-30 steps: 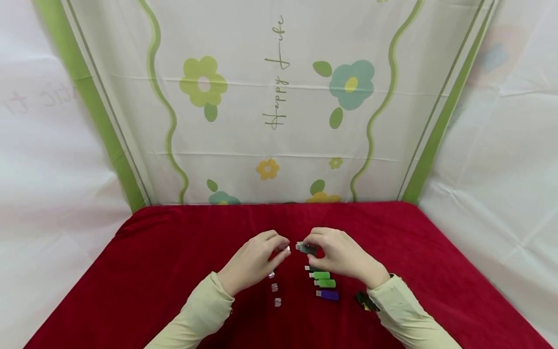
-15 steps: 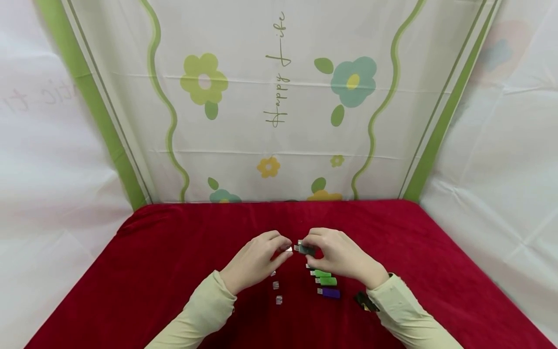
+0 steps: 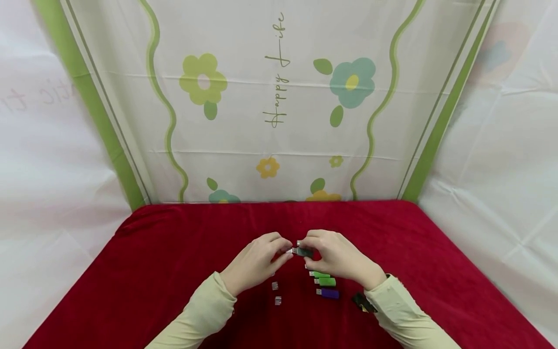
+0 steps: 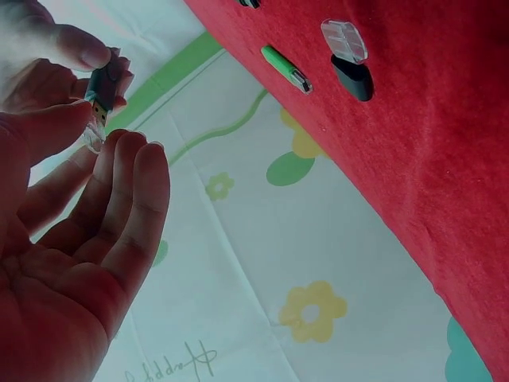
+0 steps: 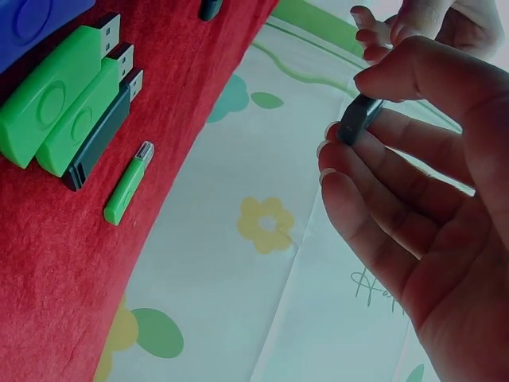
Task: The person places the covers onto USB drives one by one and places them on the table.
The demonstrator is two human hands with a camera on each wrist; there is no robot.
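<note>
Between thumb and fingertips, my left hand (image 3: 259, 259) pinches a small clear cap (image 4: 94, 137). My right hand (image 3: 337, 254) holds a dark USB stick (image 4: 102, 83) by its body, its metal plug pointing left at the cap. In the left wrist view the plug's end is right at the cap's mouth. Both hands are raised above the red cloth, fingertips close together. The right wrist view shows the dark stick's end (image 5: 359, 119) between thumb and fingers; its plug is hidden there.
On the red cloth (image 3: 196, 232) lie two green USB sticks (image 3: 327, 282), a purple one (image 3: 330, 293) and a dark one (image 5: 99, 139). A small green stick (image 5: 127, 187) wears a clear cap. Loose clear caps (image 3: 278, 300) lie left; a black-and-yellow item (image 3: 364, 303) lies by the right sleeve.
The right hand has tilted and shifted slightly left, bringing the stick's plug from a small gap to the clear cap. The left hand has moved slightly right, still pinching the cap.
</note>
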